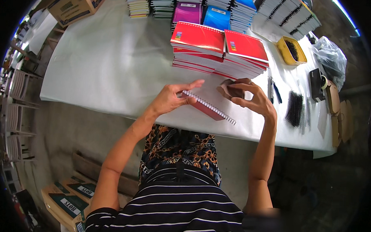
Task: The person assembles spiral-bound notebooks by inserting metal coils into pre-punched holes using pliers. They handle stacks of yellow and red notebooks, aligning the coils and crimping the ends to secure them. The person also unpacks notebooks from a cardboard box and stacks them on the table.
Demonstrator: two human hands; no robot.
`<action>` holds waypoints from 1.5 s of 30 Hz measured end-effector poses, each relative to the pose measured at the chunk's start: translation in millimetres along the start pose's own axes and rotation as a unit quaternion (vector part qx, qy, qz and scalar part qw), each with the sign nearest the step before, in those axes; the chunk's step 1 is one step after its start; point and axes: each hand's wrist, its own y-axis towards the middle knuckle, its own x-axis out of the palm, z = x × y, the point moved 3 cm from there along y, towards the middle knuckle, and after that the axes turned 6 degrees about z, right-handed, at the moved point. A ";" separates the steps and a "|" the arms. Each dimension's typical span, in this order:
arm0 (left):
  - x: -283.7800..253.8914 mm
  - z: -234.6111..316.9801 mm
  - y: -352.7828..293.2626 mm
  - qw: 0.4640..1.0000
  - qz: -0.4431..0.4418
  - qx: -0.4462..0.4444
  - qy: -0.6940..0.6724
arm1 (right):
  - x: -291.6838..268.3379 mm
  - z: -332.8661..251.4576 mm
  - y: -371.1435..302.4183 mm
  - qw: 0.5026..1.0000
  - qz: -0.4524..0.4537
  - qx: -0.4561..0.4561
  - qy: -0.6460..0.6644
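A red spiral notebook [208, 110] is held on edge above the near side of the table, its coil facing up. The coil's right end sticks out past the cover. My left hand [169, 100] grips the notebook's left end, with the thumb on the cover and the index finger stretched out beyond the coil. In my right hand [256, 100] is a small dark brown block-like piece [235, 91], pinched between thumb and fingers; its exact kind is unclear. That hand is a little apart from the notebook. Two side-by-side stacks of red notebooks [198, 34] stand just beyond both hands.
Purple and blue notebook stacks [217, 18] fill the back of the white table [97, 72]. On the right are a yellow tub [286, 52], pliers [277, 92], loose black coils [295, 109], a black box [317, 84] and a plastic bag [332, 59]. Cartons [72, 200] sit at lower left.
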 end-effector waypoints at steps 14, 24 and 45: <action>24.7 6.5 -38.6 0.876 0.128 0.159 0.438 | -31.6 169.0 -45.3 0.817 0.317 0.233 -0.422; 35.2 7.0 -44.1 0.841 0.172 0.116 0.499 | 83.0 -87.9 -77.0 0.976 0.211 -0.020 -0.046; 35.7 18.1 -44.6 0.832 0.191 0.108 0.509 | 91.9 -95.2 -41.4 0.970 -0.024 0.123 0.208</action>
